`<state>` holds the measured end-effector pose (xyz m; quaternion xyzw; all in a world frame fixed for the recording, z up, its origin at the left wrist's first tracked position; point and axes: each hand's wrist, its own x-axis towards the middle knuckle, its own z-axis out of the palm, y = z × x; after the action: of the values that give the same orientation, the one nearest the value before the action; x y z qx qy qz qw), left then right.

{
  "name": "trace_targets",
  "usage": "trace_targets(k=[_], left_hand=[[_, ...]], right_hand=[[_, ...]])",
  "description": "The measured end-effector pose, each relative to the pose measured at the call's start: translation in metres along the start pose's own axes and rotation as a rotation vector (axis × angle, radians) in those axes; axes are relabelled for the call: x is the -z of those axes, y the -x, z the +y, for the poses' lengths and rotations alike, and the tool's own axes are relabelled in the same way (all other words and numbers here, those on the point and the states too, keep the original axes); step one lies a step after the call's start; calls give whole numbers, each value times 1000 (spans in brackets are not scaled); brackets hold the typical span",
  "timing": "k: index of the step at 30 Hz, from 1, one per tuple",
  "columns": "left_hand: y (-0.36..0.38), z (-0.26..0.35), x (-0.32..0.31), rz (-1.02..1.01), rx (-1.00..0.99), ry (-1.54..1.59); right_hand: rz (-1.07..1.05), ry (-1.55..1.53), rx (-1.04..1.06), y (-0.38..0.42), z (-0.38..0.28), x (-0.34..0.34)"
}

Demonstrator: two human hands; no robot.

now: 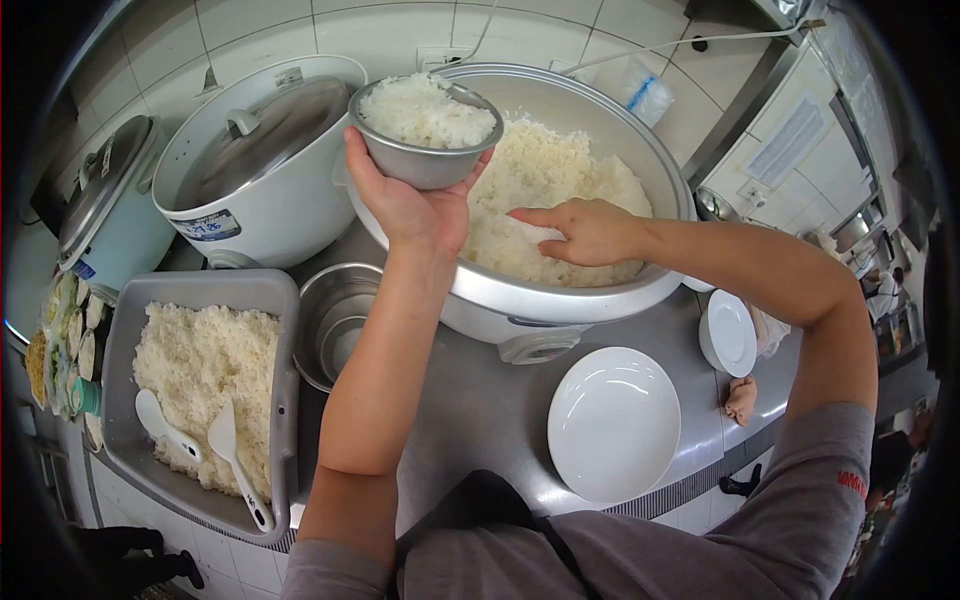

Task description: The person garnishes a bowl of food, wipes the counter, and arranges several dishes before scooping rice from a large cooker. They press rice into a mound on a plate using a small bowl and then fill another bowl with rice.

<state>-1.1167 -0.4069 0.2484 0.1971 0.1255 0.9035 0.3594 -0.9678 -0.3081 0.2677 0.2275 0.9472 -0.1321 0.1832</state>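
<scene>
My left hand (pixel 425 205) cups a metal bowl (pixel 425 160) from below, its fingers curled up the sides. White rice (pixel 430 110) is heaped above the bowl's rim. My right hand (pixel 585 230) reaches over the large open rice cooker (pixel 665 165), closed around what looks like a white rice paddle (pixel 538 232), with the index finger stretched along it. Most of the paddle is hidden by the hand and the rice. Cooked rice (pixel 555 160) fills much of the cooker, piled higher at the back.
A white plate (pixel 614 425) lies on the steel counter (pixel 470 400). At left, a grey tub (pixel 290 380) holds rice and two white paddles; nested metal bowls (pixel 335 290) sit beside it. Two lidded cookers (pixel 270 215) stand behind. Small white dishes (pixel 730 335) are at right.
</scene>
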Motion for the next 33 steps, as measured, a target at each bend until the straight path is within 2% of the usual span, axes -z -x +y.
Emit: trace_targets(k=[4,6,7,10,12,13,14,15,16,17,18,20,21,23,24,26,28,33], left_hand=[[2,0,-4,39,-53,-56],[2,0,-5,45,-71,-51],[2,1,-5,60,-87,-44],[1,1,-5,67,-84,-22],[0,3,-2,71,-47,28],[-1,3,-1,82,-2,77],[-1,5,1,73,-14,84],[-2,6,4,69,54,126],[-2,7,5,62,124,166],[-3,8,4,45,111,172],[-3,7,4,80,181,169],[-6,7,2,131,314,159],[-7,7,0,119,314,157],[-6,5,-2,149,441,85],[-6,4,-3,139,440,85],[-7,5,-2,147,475,48],[-10,5,-1,184,468,58],[-7,6,-3,301,484,90]], right_hand=[[71,-83,104,-3,2,-7],[79,-303,227,-7,3,-10],[89,-295,231,-3,3,-6],[19,-457,136,7,6,2],[-117,-647,35,4,24,3],[-112,-635,39,6,30,6],[-100,-733,13,9,36,10],[-84,-832,-12,15,37,17],[-72,-817,-6,24,38,28],[11,-808,-72,33,39,42],[96,-801,-135,38,37,56],[183,-733,-116,36,36,85],[255,-675,-111,38,37,93],[331,-643,-85,31,18,98],[395,-607,-56,25,4,100],[509,-375,-53,13,-26,83],[742,300,109,-16,-23,42],[633,293,122,7,-59,17]])
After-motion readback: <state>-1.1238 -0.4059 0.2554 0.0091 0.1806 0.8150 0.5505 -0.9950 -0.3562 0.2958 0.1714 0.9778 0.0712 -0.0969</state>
